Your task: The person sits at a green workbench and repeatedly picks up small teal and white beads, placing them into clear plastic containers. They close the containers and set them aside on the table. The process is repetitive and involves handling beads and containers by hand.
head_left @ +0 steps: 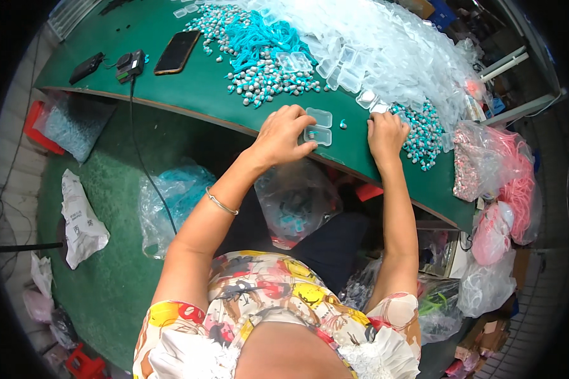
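My left hand [283, 136] holds a small clear plastic case [321, 136] by its left side, at the front edge of the green table. The case lies open, with a small teal piece [312, 134] inside. Just right of it, a single teal-and-white piece [343, 124] rests on the tabletop. My right hand [387, 136] has its fingers curled at some small white flat pieces [368, 98], beside a pile of small teal-and-grey pieces [423, 136]. What its fingertips grip, if anything, is hidden.
A large heap of clear cases [392, 50] covers the table's back right. Teal cords [262, 39] and another pile of small pieces [265, 85] lie left of it. A phone [177, 52] and a cabled black device [129, 65] are farther left. Bags with pink cords [515, 180] hang at right.
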Demonstrator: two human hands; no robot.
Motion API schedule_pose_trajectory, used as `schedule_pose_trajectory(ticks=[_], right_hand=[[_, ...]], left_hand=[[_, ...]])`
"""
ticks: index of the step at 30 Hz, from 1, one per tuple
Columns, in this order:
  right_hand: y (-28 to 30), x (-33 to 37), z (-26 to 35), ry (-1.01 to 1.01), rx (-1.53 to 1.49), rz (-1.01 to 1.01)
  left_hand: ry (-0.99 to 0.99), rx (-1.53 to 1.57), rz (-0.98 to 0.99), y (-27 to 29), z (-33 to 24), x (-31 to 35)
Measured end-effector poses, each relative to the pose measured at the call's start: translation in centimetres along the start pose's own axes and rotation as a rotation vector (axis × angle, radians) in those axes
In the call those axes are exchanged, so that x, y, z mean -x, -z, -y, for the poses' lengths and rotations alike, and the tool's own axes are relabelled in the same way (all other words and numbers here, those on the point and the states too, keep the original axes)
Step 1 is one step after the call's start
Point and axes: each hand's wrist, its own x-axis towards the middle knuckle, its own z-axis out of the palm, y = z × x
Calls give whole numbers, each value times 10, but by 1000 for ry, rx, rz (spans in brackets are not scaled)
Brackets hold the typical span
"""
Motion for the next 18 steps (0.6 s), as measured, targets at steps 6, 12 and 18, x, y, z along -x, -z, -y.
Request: schedule_pose_trajectory(ticks=[6,12,18], right_hand=[[1,-8,4,14,-25,-6],[33,7,31,157,-540,-24],[42,-2,67,422,-649,-3]], left_hand=[[11,8,-10,-2,2,2],[-13,-3,-3,-4,2,2],[-7,-15,-1,-3,4,3]])
